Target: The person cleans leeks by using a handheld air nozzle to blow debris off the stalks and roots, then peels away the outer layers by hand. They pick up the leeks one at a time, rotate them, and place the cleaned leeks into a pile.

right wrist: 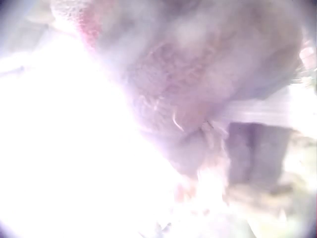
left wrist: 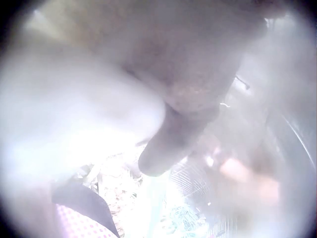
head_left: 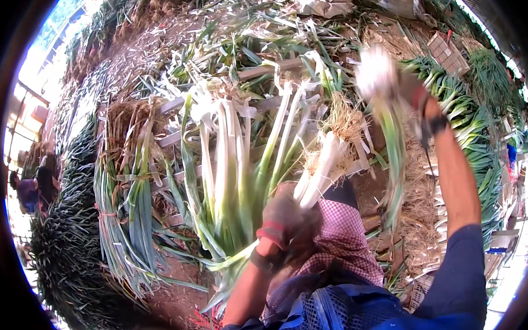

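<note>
My gloved left hand grips the white stalks of rooted leeks, their roots pointing up and away from me; in the left wrist view the glove is close and hazy. At the right, my raised right hand holds a blurred leek bunch, white end up and green leaves hanging down. The right wrist view shows that glove in strong glare. Peeled leeks lie just left of my left hand, white ends away from me.
A tied leek bundle lies at the left, beyond it a long green pile. Rows of leeks line the right side. A crate and sacks stand at the back. Leaf scraps cover the ground.
</note>
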A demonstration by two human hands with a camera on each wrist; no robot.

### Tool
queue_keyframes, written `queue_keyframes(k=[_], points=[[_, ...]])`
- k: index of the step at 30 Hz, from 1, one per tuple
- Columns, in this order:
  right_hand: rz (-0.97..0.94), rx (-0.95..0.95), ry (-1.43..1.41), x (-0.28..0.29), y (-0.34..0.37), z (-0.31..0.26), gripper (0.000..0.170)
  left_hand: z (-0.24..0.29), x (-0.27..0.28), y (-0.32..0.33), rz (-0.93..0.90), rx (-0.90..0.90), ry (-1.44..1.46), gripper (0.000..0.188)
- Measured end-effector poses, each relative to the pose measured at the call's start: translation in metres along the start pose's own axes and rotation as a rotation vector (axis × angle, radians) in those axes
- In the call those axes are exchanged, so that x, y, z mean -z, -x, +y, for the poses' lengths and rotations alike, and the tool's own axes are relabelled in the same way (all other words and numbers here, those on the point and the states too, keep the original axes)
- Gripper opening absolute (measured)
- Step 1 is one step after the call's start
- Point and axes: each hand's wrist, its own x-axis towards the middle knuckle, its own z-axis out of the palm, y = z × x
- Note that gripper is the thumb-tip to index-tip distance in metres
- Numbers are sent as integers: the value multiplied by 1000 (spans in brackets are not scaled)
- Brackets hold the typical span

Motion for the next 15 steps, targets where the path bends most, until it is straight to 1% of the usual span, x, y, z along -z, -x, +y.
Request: queue_keyframes(k=[1, 3, 4, 5, 7, 8, 9, 10, 11, 12, 13, 14, 15], points=[[144, 63, -145, 15, -31, -58, 36, 2, 0, 0, -10, 1, -27, 60], [358, 127, -415, 32, -60, -160, 35, 10, 2, 2, -7, 20, -55, 61], [435, 127, -473, 29, -65, -195, 34, 10, 3, 4, -16, 47, -85, 63], [432, 125, -471, 24, -60, -197, 34, 9, 2, 5, -17, 49, -82, 63], [253, 524, 681, 9, -37, -199, 28, 9, 1, 2, -28, 31, -20, 66], [105, 597, 642, -11, -14, -193, 47, 13, 3, 3, -30, 31, -12, 66], [-47, 666, 598, -40, 13, -177, 83, 20, 7, 6, -19, 15, -87, 66], [-96, 844, 549, -72, 35, -152, 88, 22, 9, 8, -12, 4, -161, 67], [-399, 670, 670, -83, 72, -167, 94, 12, 5, 4, 11, -65, -155, 66], [-509, 671, 898, -101, 92, -157, 90, 10, 5, 3, 7, -33, -194, 67], [-561, 663, 859, -118, 108, -131, 77, 8, 4, 1, -14, -20, -158, 67], [-507, 726, 900, -133, 123, -108, 57, 6, 3, -1, -29, -13, -123, 66], [-441, 793, 915, -142, 133, -92, 57, -8, -4, -7, 6, -68, -183, 54]])
